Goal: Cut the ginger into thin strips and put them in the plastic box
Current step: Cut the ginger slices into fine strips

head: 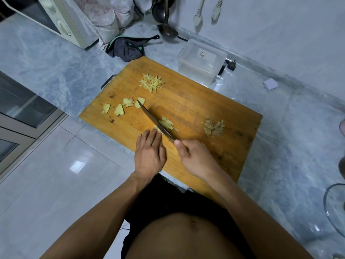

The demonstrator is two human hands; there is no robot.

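Note:
On the wooden cutting board (186, 109), my right hand (194, 156) grips a knife (155, 122) whose blade rests on a stack of ginger slices (166, 123). My left hand (149, 150) presses its fingertips on the near end of that stack, beside the blade. A pile of thin ginger strips (151, 83) lies at the board's far side. Several uncut ginger slices (123, 106) lie at the left. Ginger peel scraps (213, 128) sit at the right. The clear plastic box (201, 61) stands open beyond the board's far corner.
A dark cloth (127, 48) lies left of the box, a microwave (61, 19) stands far left, and ladles (166, 19) hang at the back. A black plug (231, 64) sits behind the box. A glass bowl rim (334, 208) shows at the right edge.

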